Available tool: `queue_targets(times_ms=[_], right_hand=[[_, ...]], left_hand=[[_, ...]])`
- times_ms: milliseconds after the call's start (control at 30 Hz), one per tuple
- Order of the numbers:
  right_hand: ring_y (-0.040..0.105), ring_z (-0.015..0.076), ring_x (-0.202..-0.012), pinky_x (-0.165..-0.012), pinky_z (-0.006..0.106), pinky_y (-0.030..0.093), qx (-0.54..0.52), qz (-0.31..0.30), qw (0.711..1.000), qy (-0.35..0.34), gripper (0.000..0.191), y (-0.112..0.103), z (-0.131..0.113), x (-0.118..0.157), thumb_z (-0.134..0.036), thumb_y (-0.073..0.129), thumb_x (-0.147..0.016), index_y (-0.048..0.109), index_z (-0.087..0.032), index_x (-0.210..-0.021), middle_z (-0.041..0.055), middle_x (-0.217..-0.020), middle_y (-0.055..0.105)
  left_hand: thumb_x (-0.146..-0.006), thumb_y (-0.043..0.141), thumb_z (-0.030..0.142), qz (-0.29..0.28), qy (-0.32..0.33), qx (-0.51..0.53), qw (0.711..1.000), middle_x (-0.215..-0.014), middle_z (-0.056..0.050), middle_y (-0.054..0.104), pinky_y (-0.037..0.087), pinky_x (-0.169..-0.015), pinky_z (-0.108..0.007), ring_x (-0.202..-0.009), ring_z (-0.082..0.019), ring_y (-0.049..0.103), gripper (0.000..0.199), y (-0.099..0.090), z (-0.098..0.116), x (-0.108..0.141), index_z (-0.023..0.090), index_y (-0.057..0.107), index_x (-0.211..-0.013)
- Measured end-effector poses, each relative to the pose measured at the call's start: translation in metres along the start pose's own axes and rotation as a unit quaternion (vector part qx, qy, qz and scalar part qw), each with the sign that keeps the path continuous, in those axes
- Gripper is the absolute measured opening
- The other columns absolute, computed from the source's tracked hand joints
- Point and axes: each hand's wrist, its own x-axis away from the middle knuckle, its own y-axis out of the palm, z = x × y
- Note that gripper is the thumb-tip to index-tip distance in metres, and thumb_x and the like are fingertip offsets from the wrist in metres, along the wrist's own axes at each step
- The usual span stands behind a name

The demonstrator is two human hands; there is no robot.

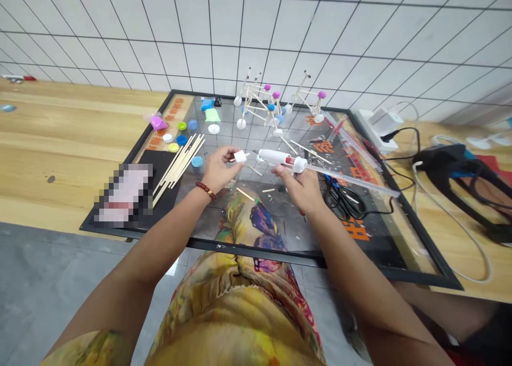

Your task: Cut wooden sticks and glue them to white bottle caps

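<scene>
My left hand point(220, 168) pinches a small white square piece point(240, 156), with a short stick beside it at the fingertips. In my right hand point(302, 187) is a white glue gun point(276, 157), its nozzle pointing left toward the white piece, a small gap between them. A long clear glue stick point(352, 181) runs out of the gun's rear to the right. Beneath both hands lies a glass panel with a black frame point(256, 251). Short cut sticks point(245, 194) lie on the glass between my forearms.
Wooden sticks point(180, 166) and small coloured lids point(197, 161) lie at the left. Stick structures with coloured balls point(260, 104) stand at the back. Black-handled scissors point(344, 198) lie right of my right hand. A power strip point(374, 131) and cables are further right, near another person's limb point(448, 307).
</scene>
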Motion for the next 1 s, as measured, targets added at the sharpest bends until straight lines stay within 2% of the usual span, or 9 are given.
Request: queue_targets(times_ms=[100,233,433,533,700,1000], right_hand=[[0.072,0.0309,-0.095,-0.089,0.046,0.056,0.007,0.015,1.000,-0.014,0.052,0.004,0.004,0.003,-0.068,0.049,-0.096,0.075,-0.023,-0.088,0.0090,-0.094,0.077],[0.068,0.0295,-0.087,-0.085,0.048,0.055,0.029,0.044,0.998,-0.020,0.051,0.010,0.012,0.008,-0.068,0.049,-0.097,0.069,-0.023,-0.084,0.0089,-0.086,0.069],[0.066,0.0311,-0.098,-0.092,0.053,0.054,0.046,0.069,0.995,-0.049,0.049,0.013,0.017,0.012,-0.067,0.049,-0.098,0.064,-0.024,-0.082,0.0118,-0.094,0.066],[0.063,0.0326,-0.103,-0.093,0.052,0.054,0.060,0.082,0.993,-0.062,0.049,0.013,0.017,0.013,-0.068,0.048,-0.098,0.065,-0.023,-0.085,0.0131,-0.096,0.065],[0.066,0.0292,-0.095,-0.088,0.048,0.057,0.068,0.099,0.991,-0.060,0.052,0.018,0.019,0.015,-0.071,0.049,-0.095,0.067,-0.022,-0.099,0.0141,-0.109,0.063],[0.066,0.0265,-0.092,-0.085,0.046,0.059,0.083,0.102,0.989,-0.060,0.047,0.019,0.018,0.017,-0.069,0.052,-0.095,0.065,-0.025,-0.104,0.0109,-0.106,0.062]], left_hand=[[-0.070,0.081,0.014,-0.002,0.025,-0.012,1.000,-0.099,-0.006,0.076,0.060,-0.085,-0.030,-0.087,-0.015,0.073,0.027,0.002,-0.001,0.002,0.017,0.072,-0.096],[-0.072,0.081,0.013,-0.005,0.018,-0.006,1.000,-0.100,-0.006,0.078,0.061,-0.087,-0.031,-0.089,-0.016,0.074,0.033,0.003,-0.001,0.003,0.017,0.070,-0.103],[-0.072,0.084,0.015,0.001,0.011,-0.005,1.000,-0.106,-0.008,0.077,0.061,-0.087,-0.030,-0.093,-0.016,0.075,0.046,0.002,-0.003,0.001,0.016,0.066,-0.115],[-0.072,0.084,0.015,0.001,0.017,-0.011,1.000,-0.104,-0.007,0.077,0.061,-0.085,-0.030,-0.090,-0.016,0.074,0.052,0.002,-0.005,0.001,0.016,0.064,-0.120],[-0.073,0.085,0.018,0.002,0.027,-0.005,1.000,-0.104,-0.007,0.076,0.061,-0.087,-0.031,-0.089,-0.015,0.074,0.056,0.003,-0.007,0.001,0.017,0.062,-0.124],[-0.075,0.085,0.025,0.004,0.028,-0.012,1.000,-0.103,-0.006,0.076,0.062,-0.087,-0.032,-0.091,-0.016,0.074,0.055,0.003,-0.008,0.001,0.019,0.062,-0.124]])
